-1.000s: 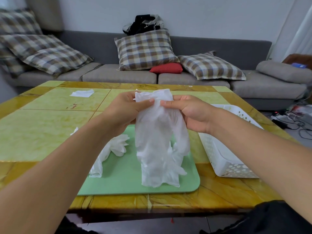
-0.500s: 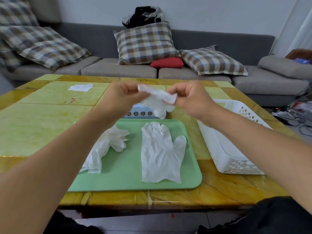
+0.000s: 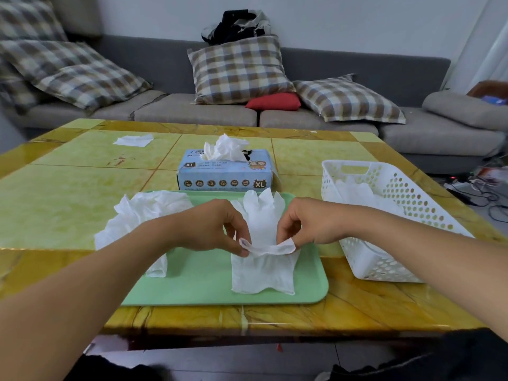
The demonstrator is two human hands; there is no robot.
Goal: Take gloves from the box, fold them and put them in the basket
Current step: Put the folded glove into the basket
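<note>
Over the near-right part of the green tray (image 3: 192, 287), a white glove (image 3: 262, 259) is pinched at both ends of a raised crease: the left hand (image 3: 209, 226) has its grip clamped on the crease's left end, the right hand (image 3: 310, 224) is clamped likewise on the right end, thumb and fingertips pressed together on the thin material. The glove's fingers point toward the far edge of the tabletop (image 3: 68, 193), and its cuff lies flat on the tray toward the near edge.

A fold is judged to be in hand, with the glove's middle lifted so that one half can be laid over the other. For the next move, the pinched crease would need to be carried evenly by both hands and the layers pressed flat, since the material is limp and likely to slip or bunch.

At the tray's left edge, a second loose glove (image 3: 137, 218) is draped partly onto the tabletop. Beyond the tray, toward the far edge, the glove box (image 3: 225, 174) stands with more gloves bunched out of its opening. Along the right edge of the tabletop, the white perforated basket (image 3: 398, 204) is set, with something pale inside that looks like gloves already placed.
</note>
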